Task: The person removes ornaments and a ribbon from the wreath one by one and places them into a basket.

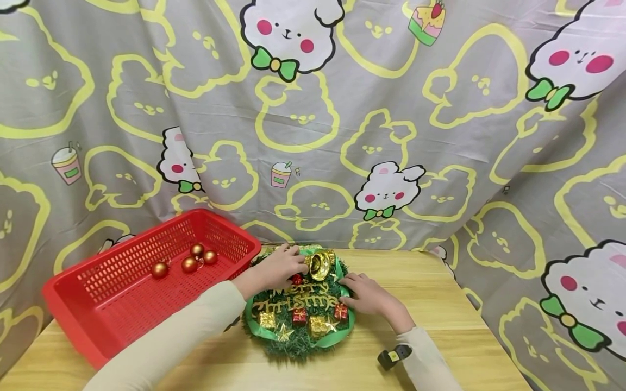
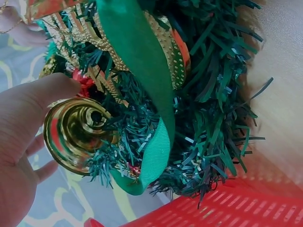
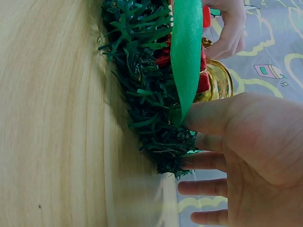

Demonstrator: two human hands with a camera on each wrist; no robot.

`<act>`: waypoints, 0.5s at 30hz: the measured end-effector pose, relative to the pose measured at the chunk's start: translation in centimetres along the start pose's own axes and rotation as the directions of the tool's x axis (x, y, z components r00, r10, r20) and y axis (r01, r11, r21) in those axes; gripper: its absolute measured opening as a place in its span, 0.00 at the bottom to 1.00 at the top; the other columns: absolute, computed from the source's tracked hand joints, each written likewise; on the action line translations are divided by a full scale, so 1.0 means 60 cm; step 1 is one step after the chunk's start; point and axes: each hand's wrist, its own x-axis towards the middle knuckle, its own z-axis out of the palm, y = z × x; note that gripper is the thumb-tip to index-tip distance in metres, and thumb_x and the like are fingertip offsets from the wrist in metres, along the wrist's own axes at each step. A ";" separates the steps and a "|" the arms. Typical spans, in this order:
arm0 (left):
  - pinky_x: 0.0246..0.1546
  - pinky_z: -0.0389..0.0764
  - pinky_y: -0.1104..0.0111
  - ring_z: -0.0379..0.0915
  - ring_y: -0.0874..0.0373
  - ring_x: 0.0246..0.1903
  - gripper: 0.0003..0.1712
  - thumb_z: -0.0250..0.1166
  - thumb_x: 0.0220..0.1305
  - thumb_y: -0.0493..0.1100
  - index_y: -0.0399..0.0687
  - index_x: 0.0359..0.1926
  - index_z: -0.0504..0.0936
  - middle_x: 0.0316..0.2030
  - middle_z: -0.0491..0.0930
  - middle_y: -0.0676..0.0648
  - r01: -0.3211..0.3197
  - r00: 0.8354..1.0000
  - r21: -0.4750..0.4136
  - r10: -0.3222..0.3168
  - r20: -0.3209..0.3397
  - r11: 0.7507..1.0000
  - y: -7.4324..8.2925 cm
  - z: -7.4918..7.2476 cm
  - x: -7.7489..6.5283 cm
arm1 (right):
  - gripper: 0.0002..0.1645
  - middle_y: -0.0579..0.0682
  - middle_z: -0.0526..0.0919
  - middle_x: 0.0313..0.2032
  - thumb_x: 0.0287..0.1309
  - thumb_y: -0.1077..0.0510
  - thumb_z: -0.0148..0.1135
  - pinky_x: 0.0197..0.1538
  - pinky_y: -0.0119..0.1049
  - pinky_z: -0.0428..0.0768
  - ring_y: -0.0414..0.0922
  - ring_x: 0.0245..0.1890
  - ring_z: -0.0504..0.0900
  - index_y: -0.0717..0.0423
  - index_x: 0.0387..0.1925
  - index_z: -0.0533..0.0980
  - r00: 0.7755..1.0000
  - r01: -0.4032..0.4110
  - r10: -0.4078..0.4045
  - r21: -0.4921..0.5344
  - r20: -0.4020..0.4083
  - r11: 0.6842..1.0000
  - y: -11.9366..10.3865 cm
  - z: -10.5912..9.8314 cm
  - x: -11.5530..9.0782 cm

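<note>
A green tinsel wreath (image 1: 295,348) lies on the table, with a green ribbon (image 3: 187,52), gold "Merry Christmas" lettering (image 1: 304,305), small gift boxes (image 1: 267,320) and gold stars. Near its far side sits a shiny golden bell (image 1: 320,265), its mouth facing outward. My left hand (image 1: 280,267) reaches over the wreath and holds the bell, thumb by its rim and a red ornament (image 2: 84,81), other fingers partly hidden behind it. On the wreath's right edge rests my right hand (image 1: 365,295), fingers spread and straight, thumb against the ribbon.
Left of the wreath stands a red plastic basket (image 1: 73,332) with several golden balls (image 1: 189,264) inside. A patterned curtain (image 1: 313,136) hangs behind the wooden table (image 1: 415,293). A black strapped device (image 1: 393,357) is on the right wrist.
</note>
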 end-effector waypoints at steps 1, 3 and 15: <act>0.43 0.64 0.60 0.62 0.56 0.39 0.18 0.76 0.56 0.41 0.60 0.48 0.86 0.41 0.81 0.56 0.001 1.000 0.007 -0.001 -0.001 1.000 0.000 0.001 0.001 | 0.31 0.60 0.74 0.66 0.70 0.47 0.60 0.64 0.61 0.71 0.60 0.63 0.73 0.58 0.67 0.73 1.000 0.001 -0.001 0.002 0.002 1.000 -0.003 -0.002 -0.001; 0.43 0.65 0.61 0.63 0.56 0.40 0.19 0.77 0.56 0.41 0.61 0.48 0.86 0.42 0.81 0.56 0.002 1.000 0.020 -0.002 0.003 1.000 0.001 0.004 0.002 | 0.30 0.60 0.74 0.66 0.71 0.48 0.60 0.63 0.61 0.72 0.61 0.62 0.73 0.60 0.67 0.73 1.000 0.002 -0.002 0.005 0.007 1.000 -0.008 -0.007 -0.003; 0.48 0.70 0.58 0.65 0.56 0.43 0.20 0.78 0.56 0.40 0.63 0.48 0.86 0.46 0.82 0.57 0.002 0.999 0.058 -0.004 0.036 0.998 0.003 0.014 0.005 | 0.30 0.60 0.74 0.65 0.72 0.48 0.60 0.63 0.61 0.72 0.60 0.62 0.74 0.60 0.67 0.73 1.000 -0.001 0.001 0.002 0.011 1.000 -0.011 -0.011 -0.004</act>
